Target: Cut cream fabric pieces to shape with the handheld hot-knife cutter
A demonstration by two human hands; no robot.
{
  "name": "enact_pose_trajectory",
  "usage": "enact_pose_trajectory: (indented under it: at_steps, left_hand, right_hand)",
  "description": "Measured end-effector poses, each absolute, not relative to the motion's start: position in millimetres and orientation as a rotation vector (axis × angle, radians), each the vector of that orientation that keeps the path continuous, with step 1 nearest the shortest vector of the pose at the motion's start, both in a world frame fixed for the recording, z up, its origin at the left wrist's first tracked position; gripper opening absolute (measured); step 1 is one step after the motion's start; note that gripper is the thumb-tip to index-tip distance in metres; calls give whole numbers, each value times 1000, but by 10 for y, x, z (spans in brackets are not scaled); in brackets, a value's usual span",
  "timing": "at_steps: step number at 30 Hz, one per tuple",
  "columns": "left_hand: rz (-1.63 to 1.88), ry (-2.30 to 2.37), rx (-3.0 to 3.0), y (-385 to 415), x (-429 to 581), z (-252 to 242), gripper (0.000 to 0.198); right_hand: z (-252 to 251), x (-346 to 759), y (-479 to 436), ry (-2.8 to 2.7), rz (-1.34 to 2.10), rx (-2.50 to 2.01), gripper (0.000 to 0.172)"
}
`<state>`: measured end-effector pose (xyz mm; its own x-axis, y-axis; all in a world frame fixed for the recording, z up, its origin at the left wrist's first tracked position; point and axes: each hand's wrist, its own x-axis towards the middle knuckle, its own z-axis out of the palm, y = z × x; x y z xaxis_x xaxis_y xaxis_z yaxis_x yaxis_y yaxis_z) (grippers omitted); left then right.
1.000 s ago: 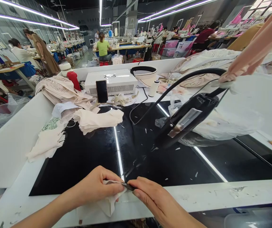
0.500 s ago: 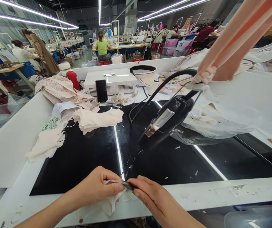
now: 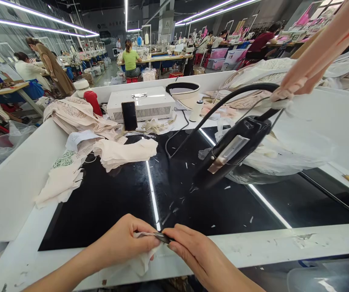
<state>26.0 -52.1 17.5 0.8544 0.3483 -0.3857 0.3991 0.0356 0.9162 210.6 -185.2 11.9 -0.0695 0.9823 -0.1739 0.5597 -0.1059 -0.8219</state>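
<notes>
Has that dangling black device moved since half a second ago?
Yes. Judged against the white vented box, the dangling black device has swung to the right in the picture.

At the front edge of our desk [image 3: 253,246], we pinch a pale cloth [image 3: 141,263] in our left hand [image 3: 128,239] and hold a small dark tool [image 3: 163,237] against it in our right hand [image 3: 194,249]. Beyond, a black panel [image 3: 110,202] carries a stack of cream cloth pieces [image 3: 126,152]; a black device [image 3: 244,132] hangs tilted above the panel from a pinkish strip [image 3: 323,56]. Farther back, a phone [image 3: 128,116] stands before a white vented box [image 3: 153,101].
</notes>
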Motion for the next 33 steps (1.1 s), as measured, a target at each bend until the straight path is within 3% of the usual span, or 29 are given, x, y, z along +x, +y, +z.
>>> enact_pose_trajectory:
  at_steps: [33]
  left_hand:
    - [-25, 583, 1566, -538, 244, 165, 31]
  right_hand:
    - [129, 2108, -1854, -1683, 1081, -1671, 40]
